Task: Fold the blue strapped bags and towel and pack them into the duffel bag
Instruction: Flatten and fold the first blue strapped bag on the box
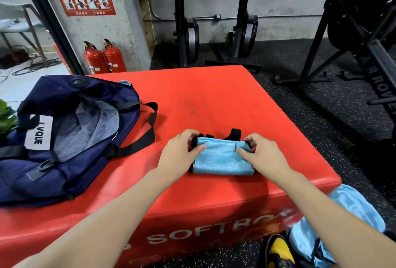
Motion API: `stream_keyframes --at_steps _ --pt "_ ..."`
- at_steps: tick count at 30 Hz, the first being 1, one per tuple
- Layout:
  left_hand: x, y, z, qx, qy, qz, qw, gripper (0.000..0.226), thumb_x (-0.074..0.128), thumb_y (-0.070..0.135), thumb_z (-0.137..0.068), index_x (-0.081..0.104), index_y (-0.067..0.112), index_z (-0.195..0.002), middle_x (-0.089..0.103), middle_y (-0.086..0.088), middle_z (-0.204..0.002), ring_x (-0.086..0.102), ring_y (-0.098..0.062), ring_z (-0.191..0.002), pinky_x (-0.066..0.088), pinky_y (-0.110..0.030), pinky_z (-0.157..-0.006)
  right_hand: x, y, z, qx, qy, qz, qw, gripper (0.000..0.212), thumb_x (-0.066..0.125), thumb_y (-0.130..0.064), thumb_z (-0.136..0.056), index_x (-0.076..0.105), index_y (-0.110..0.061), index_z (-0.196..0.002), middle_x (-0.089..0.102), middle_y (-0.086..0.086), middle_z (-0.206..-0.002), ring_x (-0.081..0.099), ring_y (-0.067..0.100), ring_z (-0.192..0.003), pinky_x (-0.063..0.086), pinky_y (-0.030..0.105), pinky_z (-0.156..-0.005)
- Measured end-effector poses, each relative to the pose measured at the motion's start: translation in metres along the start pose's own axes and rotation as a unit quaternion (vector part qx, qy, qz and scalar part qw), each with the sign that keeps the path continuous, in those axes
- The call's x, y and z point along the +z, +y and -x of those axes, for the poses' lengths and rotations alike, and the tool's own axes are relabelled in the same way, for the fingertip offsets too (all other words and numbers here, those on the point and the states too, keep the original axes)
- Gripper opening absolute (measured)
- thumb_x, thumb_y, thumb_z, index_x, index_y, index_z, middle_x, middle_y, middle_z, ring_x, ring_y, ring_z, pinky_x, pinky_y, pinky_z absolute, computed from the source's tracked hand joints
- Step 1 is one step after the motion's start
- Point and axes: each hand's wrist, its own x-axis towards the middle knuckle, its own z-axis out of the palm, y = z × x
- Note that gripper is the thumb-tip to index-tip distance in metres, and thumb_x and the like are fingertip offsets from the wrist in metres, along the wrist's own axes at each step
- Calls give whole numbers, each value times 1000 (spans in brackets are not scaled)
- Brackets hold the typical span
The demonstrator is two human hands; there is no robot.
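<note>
A light-blue bag with black straps [222, 159] lies folded into a small rectangle on the red soft box [214, 96], near its front right. My left hand [182, 152] pinches its left end and my right hand [263, 154] pinches its right end, with the black straps sticking out behind. The navy duffel bag [64, 130] sits open on the left of the box, its grey lining showing. More light-blue fabric [347, 220] lies on the floor at the lower right, partly hidden by my right arm.
Two red fire extinguishers [105, 58] stand against the wall behind the box. Black exercise machines [214, 21] line the back wall and a black rack [364, 42] stands at right. A yellow-and-black shoe [278, 250] is on the speckled floor.
</note>
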Motion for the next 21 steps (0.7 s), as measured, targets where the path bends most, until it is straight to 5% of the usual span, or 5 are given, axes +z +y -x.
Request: stream_keyframes --at_steps 3,8,15,21 --pt "4 -3 -6 36 1 -105 994 49 76 35 -84 58 31 -129 53 8 -124 50 -15 -114 44 -37 -97 2 1 0 41 3 60 997 32 70 -55 -83 57 -34 -103 66 -13 -93 63 18 -93 51 38 -79" --pt "12 4 -21 183 -81 -113 973 29 69 9 -86 73 33 -100 51 9 -142 32 -13 -141 23 -35 -106 3 -1 -1 33 38 112 992 39 68 -61 -83 58 -31 -105 65 -8 -100 63 22 -99 51 39 -80" --pt "15 17 -24 104 -216 -126 963 30 60 23 -97 70 46 -113 53 13 -138 38 0 -134 14 -38 -111 1 -2 -2 55 72 129 987 49 65 -71 -79 56 -32 -108 64 -8 -102 65 24 -97 48 37 -78" --pt "9 30 -15 34 -143 -189 971 19 59 40 -92 70 42 -108 62 11 -102 59 -12 -100 45 -36 -89 0 -3 5 52 84 127 987 44 59 -66 -87 52 -30 -112 68 -3 -103 66 29 -99 44 38 -75"
